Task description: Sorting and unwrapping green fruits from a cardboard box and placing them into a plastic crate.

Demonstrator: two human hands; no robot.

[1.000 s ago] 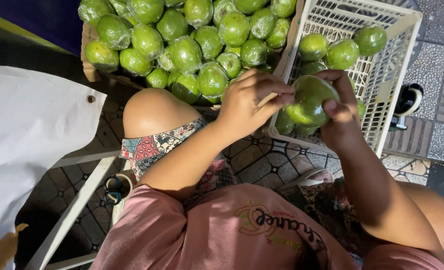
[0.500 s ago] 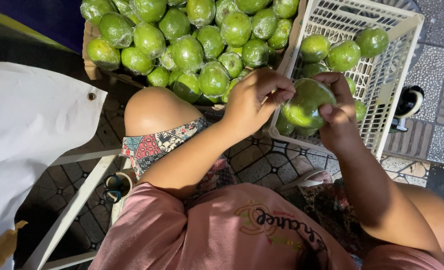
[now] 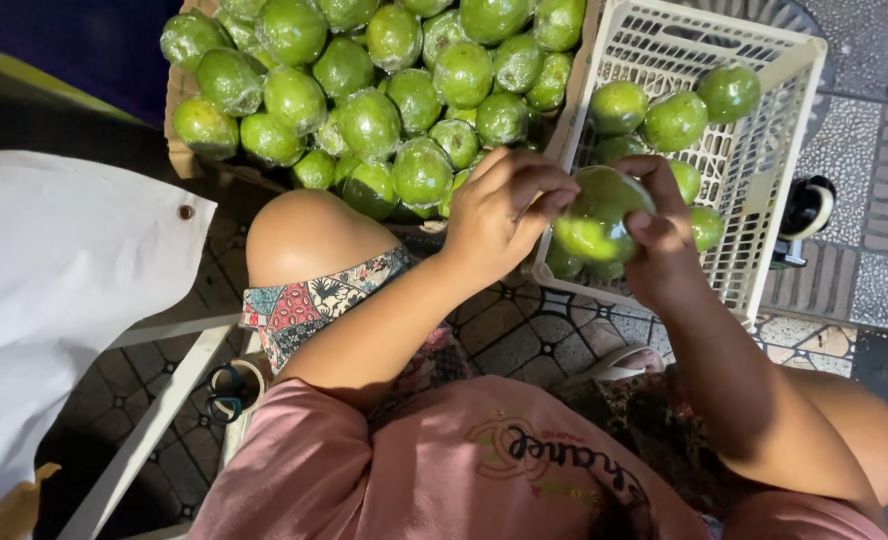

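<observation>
Both hands meet on one green round fruit [image 3: 596, 215] held above my knees. My right hand [image 3: 662, 235] cups it from the right and below. The fingertips of my left hand [image 3: 504, 210] pinch at its left side, where clear wrap seems to cover it. Behind the hands, a cardboard box [image 3: 186, 150] is piled with several wrapped green fruits [image 3: 369, 122]. To the right stands a white plastic crate [image 3: 764, 160] with several more green fruits [image 3: 676, 120] inside.
A white sheet [image 3: 54, 300] lies at the left over a pale frame [image 3: 154, 430]. Scissors [image 3: 226, 392] lie on the dark patterned floor tiles below my left knee. A roll of tape [image 3: 809, 208] sits just right of the crate.
The fruit has turned slightly in my hands and my left fingers have shifted along its left side. Everything else stays put.
</observation>
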